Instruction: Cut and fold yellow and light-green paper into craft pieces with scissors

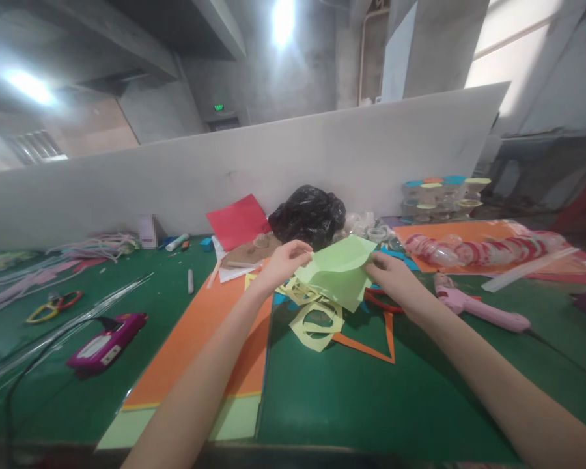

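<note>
Between my two hands a light green sheet of paper [339, 273] is held up, bent and partly folded over. My left hand [288, 260] pinches its left edge. At its right edge my right hand [388, 277] grips it, with the fingers closed. Below the sheet lie pale yellow paper scraps [317, 326] with round cut-outs, and an orange paper offcut [366, 348]. Red-handled scissors [383, 301] lie under my right hand, partly hidden by it. Beneath my left forearm is a stack of orange paper [190, 345] with light green sheets under it.
A pink glue gun [483, 309] lies at right, near plastic cups with red stripes [488, 251]. A black plastic bag [307, 215] and red paper [239, 221] are at the back. On the left are a purple power strip [107, 342] and yellow-red scissors [53, 306].
</note>
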